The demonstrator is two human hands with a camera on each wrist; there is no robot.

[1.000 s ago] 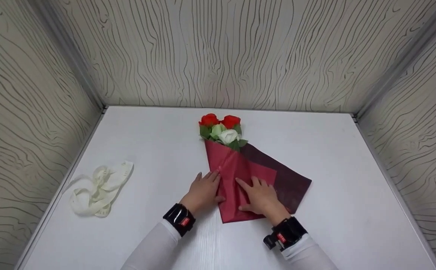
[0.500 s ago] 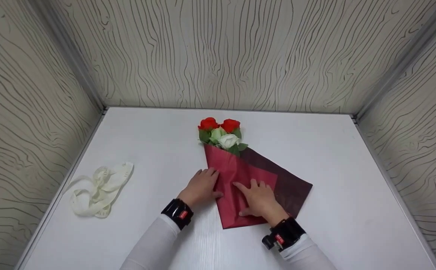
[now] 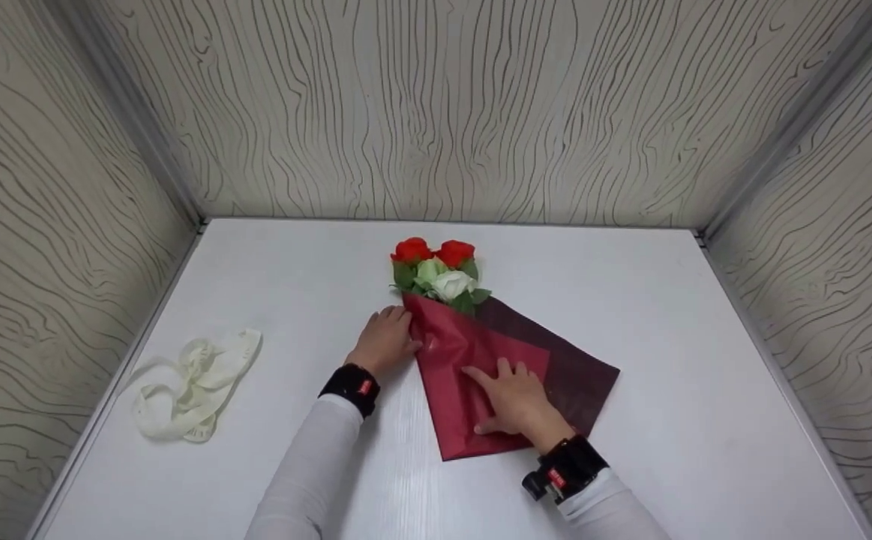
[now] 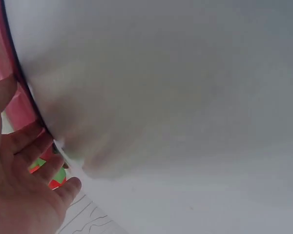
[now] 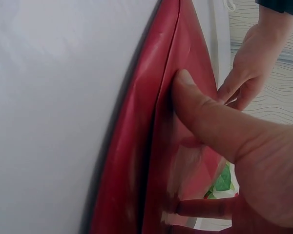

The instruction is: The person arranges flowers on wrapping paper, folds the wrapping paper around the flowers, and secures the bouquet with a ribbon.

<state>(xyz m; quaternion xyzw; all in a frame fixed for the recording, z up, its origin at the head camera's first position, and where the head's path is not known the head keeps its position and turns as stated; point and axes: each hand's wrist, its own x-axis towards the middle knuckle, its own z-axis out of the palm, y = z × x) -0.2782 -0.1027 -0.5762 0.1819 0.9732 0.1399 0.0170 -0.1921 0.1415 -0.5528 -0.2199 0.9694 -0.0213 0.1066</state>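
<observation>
A bouquet of red flowers (image 3: 456, 253) and a white flower (image 3: 453, 285) with green leaves pokes out of the top of red wrapping paper (image 3: 443, 405). One side of the paper is folded across the stems. Its dark maroon side (image 3: 585, 382) spreads out to the right. My left hand (image 3: 383, 341) touches the paper's upper left edge, its thumb on the red surface; in the left wrist view its fingers (image 4: 49, 168) lie along that edge. With fingers spread, my right hand (image 3: 516, 401) presses on the folded paper. The stems are hidden.
A loosely bunched cream ribbon (image 3: 196, 390) lies at the left of the white table (image 3: 705, 420). Wood-patterned panels (image 3: 436, 112) stand around the back and sides of the table.
My left hand has slid up the paper's left edge toward the flowers. The right hand stays pressed on the fold. The bouquet has shifted slightly down in the head view.
</observation>
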